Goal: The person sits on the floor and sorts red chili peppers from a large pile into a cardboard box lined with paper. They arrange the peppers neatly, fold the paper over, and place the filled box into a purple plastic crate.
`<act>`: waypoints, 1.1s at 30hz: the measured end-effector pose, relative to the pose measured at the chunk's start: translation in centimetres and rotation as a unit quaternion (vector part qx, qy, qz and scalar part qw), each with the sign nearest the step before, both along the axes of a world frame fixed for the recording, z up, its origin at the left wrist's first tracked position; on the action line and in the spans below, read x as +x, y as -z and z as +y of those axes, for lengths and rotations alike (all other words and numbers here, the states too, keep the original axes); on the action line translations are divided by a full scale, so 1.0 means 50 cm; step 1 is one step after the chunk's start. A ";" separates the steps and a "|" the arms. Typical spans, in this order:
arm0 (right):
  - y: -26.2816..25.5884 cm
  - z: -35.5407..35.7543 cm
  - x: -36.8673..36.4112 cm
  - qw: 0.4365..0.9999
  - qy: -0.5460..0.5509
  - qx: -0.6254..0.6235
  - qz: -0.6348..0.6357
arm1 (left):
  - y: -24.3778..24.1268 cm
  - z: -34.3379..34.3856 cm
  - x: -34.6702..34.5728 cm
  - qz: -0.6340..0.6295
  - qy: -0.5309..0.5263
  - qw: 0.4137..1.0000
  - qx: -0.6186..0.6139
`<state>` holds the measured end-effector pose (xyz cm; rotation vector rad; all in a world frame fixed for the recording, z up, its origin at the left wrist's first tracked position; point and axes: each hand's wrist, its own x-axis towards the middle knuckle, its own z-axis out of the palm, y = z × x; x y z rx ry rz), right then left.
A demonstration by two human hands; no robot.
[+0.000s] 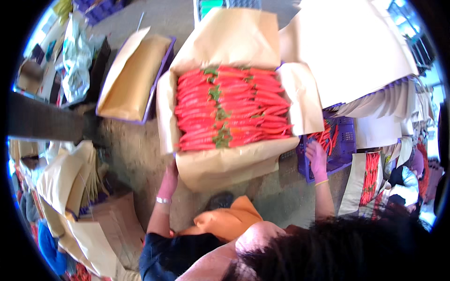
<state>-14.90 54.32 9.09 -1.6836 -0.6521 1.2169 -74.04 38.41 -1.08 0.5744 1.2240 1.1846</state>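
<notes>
A crate lined with brown paper stands before me, its paper flaps [228, 42] folded outward. Red chili peppers [239, 109] lie in it in packed rows, with green stems between them. My left hand [169, 181], in a pink glove with a band at the wrist, is at the crate's near left corner; its fingers are partly hidden by the paper. My right hand [317, 158], gloved in pink too, is raised to the right of the crate, fingers apart, in front of a purple plastic crate [344, 151] with loose red peppers.
Another paper-lined purple crate [132, 80] lies at the upper left. Large stacks of paper sheets [348, 52] stand at the upper right, and paper-lined crates [70, 182] at the lower left. A dark beam [45, 116] juts in from the left. People [404, 182] are at the far right.
</notes>
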 end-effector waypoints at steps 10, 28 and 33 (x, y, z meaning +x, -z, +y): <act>0.027 0.041 -0.003 0.980 0.016 0.094 0.175 | -0.111 0.174 0.002 0.485 -0.204 0.841 0.124; -0.019 0.126 -0.091 0.954 0.080 0.151 0.245 | -0.141 0.130 -0.020 0.637 -0.231 0.732 0.070; -0.022 0.141 -0.080 0.948 0.102 0.169 0.251 | -0.170 0.119 -0.038 0.807 -0.098 0.555 0.180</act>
